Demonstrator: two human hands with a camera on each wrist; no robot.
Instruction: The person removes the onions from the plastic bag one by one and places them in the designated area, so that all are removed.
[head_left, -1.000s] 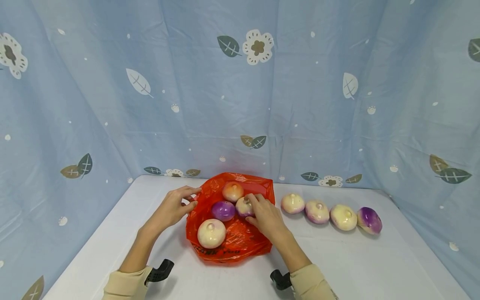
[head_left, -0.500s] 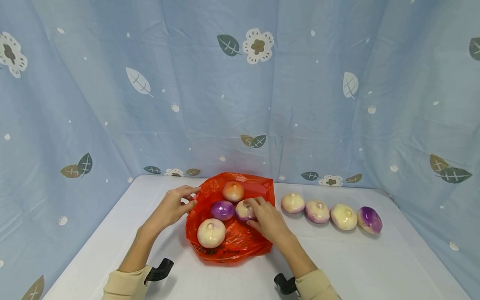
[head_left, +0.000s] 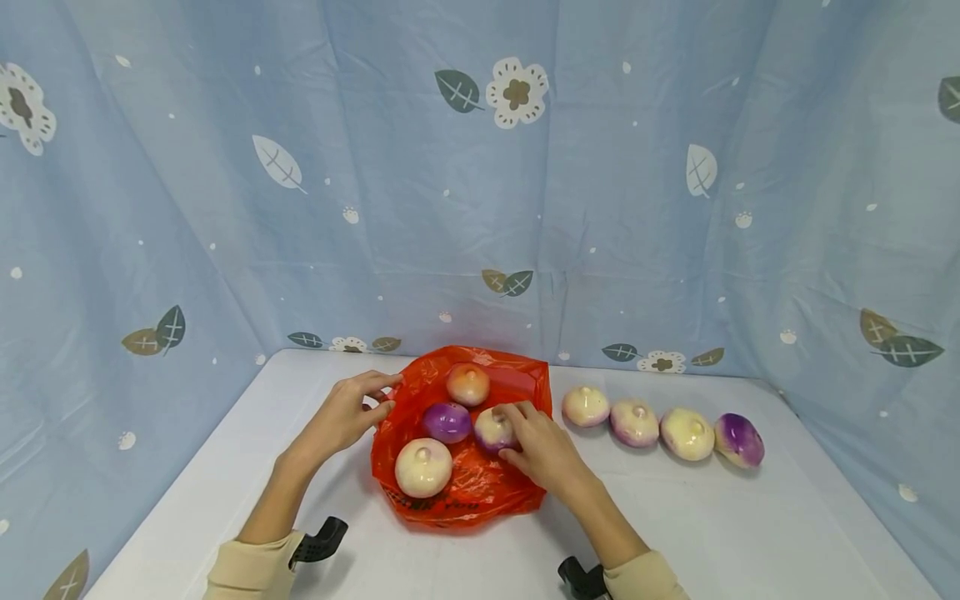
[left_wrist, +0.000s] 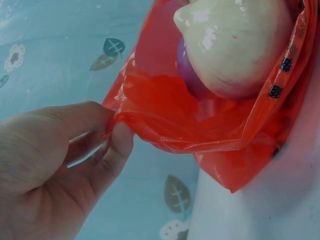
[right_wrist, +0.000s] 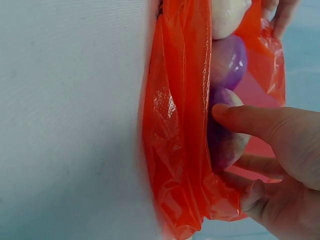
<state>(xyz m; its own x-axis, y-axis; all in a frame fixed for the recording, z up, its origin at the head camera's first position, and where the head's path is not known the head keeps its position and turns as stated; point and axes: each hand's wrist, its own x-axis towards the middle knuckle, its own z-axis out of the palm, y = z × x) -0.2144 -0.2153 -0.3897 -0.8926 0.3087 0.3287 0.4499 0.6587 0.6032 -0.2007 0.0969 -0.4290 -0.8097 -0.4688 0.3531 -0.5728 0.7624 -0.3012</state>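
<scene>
A red plastic bag (head_left: pixel 480 492) lies with its mouth wide, holding several glossy onions. My left hand (head_left: pixel 348 417) pinches the bag's left rim between thumb and fingers, as the left wrist view shows. Inside the bag, my right hand (head_left: pixel 543 450) holds a cream-and-purple onion (head_left: pixel 491 432), its thumb (right_wrist: pixel 227 114) on one side and its fingers on the other, partly hidden behind it. A purple onion (head_left: pixel 447 423) sits just left of that one. An orange-tinted onion (head_left: pixel 468 384) is behind, and a large cream onion (head_left: pixel 423 468) rests at the front left.
To the right of the bag, a row of several onions (head_left: pixel 634 423) stands on the white table (head_left: pixel 720 533), ending in a purple-topped onion (head_left: pixel 739 440). A blue patterned curtain (head_left: pixel 420 217) hangs behind and along both sides.
My right hand has shifted slightly right and nearer to me, and the onion in its grip has moved a little the same way. My left hand has stayed at the bag's rim.
</scene>
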